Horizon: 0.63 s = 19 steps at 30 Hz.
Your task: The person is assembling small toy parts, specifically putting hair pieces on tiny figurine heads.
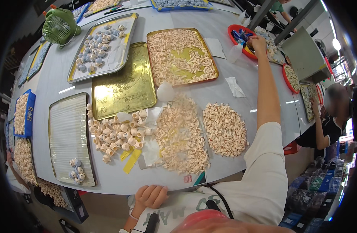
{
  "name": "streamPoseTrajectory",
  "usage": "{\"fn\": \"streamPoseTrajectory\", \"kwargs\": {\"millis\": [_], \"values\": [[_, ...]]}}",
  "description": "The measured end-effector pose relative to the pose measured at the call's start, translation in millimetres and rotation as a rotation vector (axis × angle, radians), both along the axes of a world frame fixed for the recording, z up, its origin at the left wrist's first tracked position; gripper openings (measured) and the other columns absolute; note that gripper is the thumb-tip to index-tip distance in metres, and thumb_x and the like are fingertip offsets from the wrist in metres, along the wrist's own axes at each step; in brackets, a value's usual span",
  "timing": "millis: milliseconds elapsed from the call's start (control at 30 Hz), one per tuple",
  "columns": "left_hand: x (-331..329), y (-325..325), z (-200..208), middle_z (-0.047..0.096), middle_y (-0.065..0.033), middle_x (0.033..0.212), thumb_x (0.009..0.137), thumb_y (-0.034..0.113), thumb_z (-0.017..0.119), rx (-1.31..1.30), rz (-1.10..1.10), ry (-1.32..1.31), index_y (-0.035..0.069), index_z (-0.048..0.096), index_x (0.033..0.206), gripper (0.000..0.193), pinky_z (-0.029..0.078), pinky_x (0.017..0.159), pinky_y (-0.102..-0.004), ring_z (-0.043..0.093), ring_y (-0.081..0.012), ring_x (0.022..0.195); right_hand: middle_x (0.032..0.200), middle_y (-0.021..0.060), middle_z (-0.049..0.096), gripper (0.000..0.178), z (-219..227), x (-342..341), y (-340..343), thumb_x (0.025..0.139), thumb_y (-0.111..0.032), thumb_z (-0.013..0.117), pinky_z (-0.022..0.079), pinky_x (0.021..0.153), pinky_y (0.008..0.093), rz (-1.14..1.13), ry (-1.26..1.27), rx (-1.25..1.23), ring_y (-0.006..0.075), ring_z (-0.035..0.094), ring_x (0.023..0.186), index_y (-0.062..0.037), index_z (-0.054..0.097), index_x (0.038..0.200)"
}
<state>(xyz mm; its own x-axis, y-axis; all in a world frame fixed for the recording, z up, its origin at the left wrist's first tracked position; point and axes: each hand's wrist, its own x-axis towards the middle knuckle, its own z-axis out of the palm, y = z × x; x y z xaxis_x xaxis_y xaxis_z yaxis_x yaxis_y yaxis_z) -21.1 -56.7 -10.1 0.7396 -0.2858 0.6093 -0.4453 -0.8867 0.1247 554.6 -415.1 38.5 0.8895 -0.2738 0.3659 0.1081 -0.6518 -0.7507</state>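
Observation:
My right arm stretches far to the right, and my right hand [257, 44] is at the rim of a red basket [251, 54] with blue packets [240, 35] inside. Its fingers are bent together; what they hold, if anything, is too small to make out. Near the front table edge my left hand [151, 196] is curled into a fist, with nothing showing from it. Beyond it lie a heap of hollow cream doll-head pieces [116, 134], yellow strips [132, 160] and two piles of small pale pieces [182, 139], [225, 130].
A gold tray [124, 87] lies beside a tray of pale pieces [182, 34]. One silver tray [126, 64] carries blue-and-cream heads; a ribbed tray [69, 128] has several more. A green fan [60, 26] stands far left. At right sits another person [326, 132].

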Motion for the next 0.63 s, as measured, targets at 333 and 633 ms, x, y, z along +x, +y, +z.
{"fn": "streamPoseTrajectory", "kwargs": {"millis": [333, 633], "values": [[8.0, 0.1, -0.4, 0.056, -0.0022, 0.077, 0.079, 0.015, 0.048, -0.073, -0.096, -0.101, 0.009, 0.056, 0.087, 0.014, 0.042, 0.061, -0.029, 0.053, -0.0158, 0.068, 0.061, 0.0023, 0.055, 0.021, 36.6, -77.1, -22.1, 0.08, -0.021, 0.058, 0.034, 0.048, 0.0229, 0.098, 0.04, -0.123, 0.0074, 0.045, 0.052, -0.0013, 0.063, 0.08], [5.4, -2.3, -2.0, 0.057, -0.0027, 0.079, 0.078, 0.014, 0.049, -0.077, -0.084, -0.107, 0.008, 0.057, 0.088, 0.014, 0.042, 0.061, -0.0303, 0.054, -0.0172, 0.07, 0.088, 0.0138, 0.063, 0.041, 43.0, -65.3, 33.2, 0.073, -0.043, 0.06, 0.045, 0.071, 0.0358, -0.123, 0.029, -0.375, 0.0233, 0.06, 0.083, -0.0124, 0.062, 0.1]]}}
